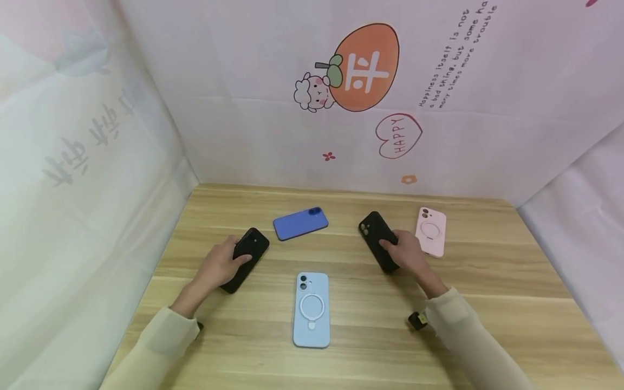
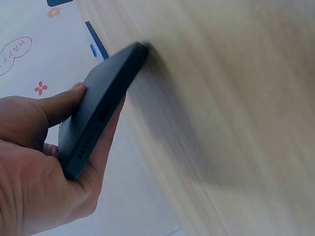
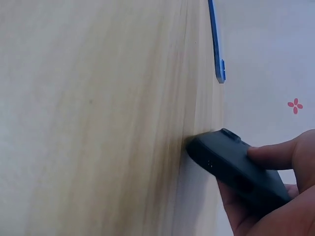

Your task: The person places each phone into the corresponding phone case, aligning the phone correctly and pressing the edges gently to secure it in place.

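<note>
In the head view my left hand (image 1: 218, 266) grips a black phone (image 1: 254, 245) by its left side, thumb across the upward face. The left wrist view shows this black phone (image 2: 109, 81) tilted, its far corner close to the table and its port end towards the camera. My right hand (image 1: 408, 252) holds a second black phone (image 1: 376, 234), with two camera lenses at its upper end. In the right wrist view that black phone (image 3: 229, 160) is tilted between thumb and fingers, one corner right at the tabletop.
Between the hands, a blue phone (image 1: 300, 223) lies at the back and a light blue phone (image 1: 312, 336) with a ring lies nearer the front. A pink phone (image 1: 437, 246) with a ring lies beyond the right hand. Printed cloth walls (image 1: 253, 141) border the wooden table (image 1: 370, 336).
</note>
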`<action>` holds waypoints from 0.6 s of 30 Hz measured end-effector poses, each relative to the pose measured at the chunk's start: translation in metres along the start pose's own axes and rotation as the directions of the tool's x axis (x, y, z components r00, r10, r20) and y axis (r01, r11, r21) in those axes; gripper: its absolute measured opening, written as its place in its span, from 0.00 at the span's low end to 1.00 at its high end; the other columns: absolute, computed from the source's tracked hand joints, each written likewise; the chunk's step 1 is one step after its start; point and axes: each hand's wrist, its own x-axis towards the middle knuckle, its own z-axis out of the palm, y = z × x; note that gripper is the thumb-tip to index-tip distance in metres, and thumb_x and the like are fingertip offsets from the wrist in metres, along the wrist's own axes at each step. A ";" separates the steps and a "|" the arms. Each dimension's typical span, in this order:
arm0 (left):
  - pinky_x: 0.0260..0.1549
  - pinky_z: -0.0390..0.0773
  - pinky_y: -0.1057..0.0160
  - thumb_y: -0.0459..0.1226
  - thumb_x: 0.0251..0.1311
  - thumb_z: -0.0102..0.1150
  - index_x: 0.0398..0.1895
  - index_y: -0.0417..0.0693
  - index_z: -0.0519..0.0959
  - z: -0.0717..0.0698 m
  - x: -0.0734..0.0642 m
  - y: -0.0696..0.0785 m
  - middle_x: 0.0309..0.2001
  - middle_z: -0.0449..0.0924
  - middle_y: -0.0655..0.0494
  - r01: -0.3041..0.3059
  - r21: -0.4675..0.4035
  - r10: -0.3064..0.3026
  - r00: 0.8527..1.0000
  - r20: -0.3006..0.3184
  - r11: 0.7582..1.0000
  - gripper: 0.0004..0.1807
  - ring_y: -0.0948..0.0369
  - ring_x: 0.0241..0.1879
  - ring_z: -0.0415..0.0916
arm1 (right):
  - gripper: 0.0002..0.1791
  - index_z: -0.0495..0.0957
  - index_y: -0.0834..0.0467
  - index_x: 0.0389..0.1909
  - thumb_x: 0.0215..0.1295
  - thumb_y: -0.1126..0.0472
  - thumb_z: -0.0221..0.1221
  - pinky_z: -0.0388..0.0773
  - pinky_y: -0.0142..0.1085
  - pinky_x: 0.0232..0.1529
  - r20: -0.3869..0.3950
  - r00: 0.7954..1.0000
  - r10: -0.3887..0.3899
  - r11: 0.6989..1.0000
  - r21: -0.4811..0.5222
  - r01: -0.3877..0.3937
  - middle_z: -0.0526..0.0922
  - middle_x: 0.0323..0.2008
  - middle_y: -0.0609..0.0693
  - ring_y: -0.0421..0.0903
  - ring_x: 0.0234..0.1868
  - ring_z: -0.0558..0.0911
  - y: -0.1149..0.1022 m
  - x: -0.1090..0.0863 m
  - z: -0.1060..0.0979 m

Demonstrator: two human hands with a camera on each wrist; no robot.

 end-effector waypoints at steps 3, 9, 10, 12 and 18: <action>0.43 0.85 0.47 0.38 0.76 0.62 0.68 0.28 0.71 0.002 0.000 0.000 0.49 0.85 0.33 -0.024 -0.016 0.024 1.000 0.011 1.000 0.26 0.45 0.43 0.84 | 0.17 0.84 0.70 0.45 0.76 0.56 0.63 0.77 0.35 0.32 0.000 1.000 0.018 0.999 0.031 -0.018 0.87 0.33 0.59 0.46 0.29 0.82 0.000 -0.003 0.000; 0.52 0.85 0.44 0.39 0.78 0.58 0.69 0.27 0.71 0.003 -0.001 0.005 0.57 0.82 0.31 -0.014 -0.157 0.019 0.999 0.033 0.987 0.26 0.41 0.52 0.84 | 0.17 0.85 0.70 0.46 0.73 0.57 0.66 0.80 0.36 0.35 -0.011 1.000 0.018 0.997 0.081 -0.017 0.89 0.35 0.59 0.45 0.31 0.83 -0.001 -0.005 -0.002; 0.48 0.87 0.47 0.39 0.79 0.58 0.68 0.28 0.71 0.003 -0.002 0.007 0.56 0.82 0.33 -0.005 -0.207 0.013 0.999 0.039 0.978 0.25 0.43 0.49 0.84 | 0.16 0.86 0.69 0.44 0.72 0.57 0.66 0.79 0.35 0.35 -0.017 1.000 0.014 0.996 0.083 -0.012 0.89 0.35 0.59 0.44 0.31 0.83 -0.001 -0.006 -0.003; 0.42 0.87 0.52 0.39 0.80 0.56 0.67 0.30 0.72 0.003 -0.002 0.011 0.52 0.83 0.36 0.019 -0.307 -0.005 0.999 0.048 0.951 0.23 0.49 0.44 0.85 | 0.15 0.86 0.68 0.42 0.71 0.58 0.67 0.80 0.35 0.35 -0.023 1.000 0.010 0.995 0.101 -0.007 0.89 0.34 0.58 0.43 0.30 0.83 -0.002 -0.008 -0.003; 0.47 0.88 0.55 0.37 0.83 0.51 0.69 0.30 0.68 0.009 -0.006 0.023 0.56 0.81 0.35 0.097 -0.588 -0.063 0.995 0.078 0.803 0.22 0.52 0.50 0.84 | 0.15 0.85 0.69 0.46 0.69 0.59 0.69 0.85 0.33 0.32 0.016 1.000 0.022 0.974 0.224 -0.025 0.90 0.36 0.59 0.45 0.30 0.88 -0.009 -0.014 -0.004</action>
